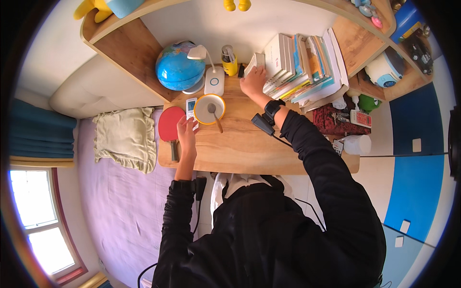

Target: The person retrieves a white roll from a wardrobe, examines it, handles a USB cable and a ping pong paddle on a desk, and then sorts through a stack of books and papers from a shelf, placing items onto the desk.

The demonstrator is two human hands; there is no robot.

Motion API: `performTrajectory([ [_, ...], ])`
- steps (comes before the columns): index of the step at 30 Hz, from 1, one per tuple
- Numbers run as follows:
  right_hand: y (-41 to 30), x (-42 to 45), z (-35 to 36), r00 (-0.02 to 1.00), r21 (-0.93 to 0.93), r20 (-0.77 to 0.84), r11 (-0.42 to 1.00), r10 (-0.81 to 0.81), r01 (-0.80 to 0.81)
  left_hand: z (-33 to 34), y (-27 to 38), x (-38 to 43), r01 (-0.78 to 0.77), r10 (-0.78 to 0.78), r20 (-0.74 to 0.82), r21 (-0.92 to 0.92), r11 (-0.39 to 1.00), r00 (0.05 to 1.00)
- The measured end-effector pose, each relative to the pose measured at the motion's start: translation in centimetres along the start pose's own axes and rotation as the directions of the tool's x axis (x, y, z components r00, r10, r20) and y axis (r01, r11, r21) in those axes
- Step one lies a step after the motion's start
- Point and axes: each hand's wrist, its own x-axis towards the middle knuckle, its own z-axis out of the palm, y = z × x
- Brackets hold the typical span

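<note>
My right hand [254, 81] reaches to the left end of a row of books and touches a small thick book [256, 60]. Its fingertips are partly hidden, so whether it grips the book is unclear. My left hand [186, 135] hovers at the lower end of a white remote control [191, 103], fingers apart, beside a red table tennis bat [171, 124]. Between the hands stands a white bowl [202, 113] with an orange rim. A metal spoon [218, 124] with a brown handle leans inside it.
Behind the bowl are a desk lamp [214, 84], a globe [180, 70] and a yellow bottle [229, 66]. Upright books [299, 68] fill the right side of the wooden desk [245, 151]. Farther right lie keys [338, 118], a calculator-like device [361, 118] and a white container [357, 144].
</note>
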Motion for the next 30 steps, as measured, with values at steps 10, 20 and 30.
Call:
performTrajectory([
  [10, -1.5, 3.1, -0.8, 0.998, 0.011, -0.052, 1.0, 0.028, -0.027, -0.2, 3.4, -4.4, 0.008, -0.008, 0.009, -0.002, 1.0, 1.0],
  [20, -0.1, -2.4, -5.3, 0.995, 0.399, 0.1, 0.917, -0.014, -0.027, 2.8, 5.9, -3.8, -0.328, 0.232, 0.446, 0.149, 0.933, 0.864],
  [30, 3.7, -17.4, -15.3, 0.729, 0.482, 0.423, 0.547, 0.539, -0.684, 7.5, -1.6, -6.8, -0.832, 0.087, 0.953, 0.206, 0.516, 0.29],
])
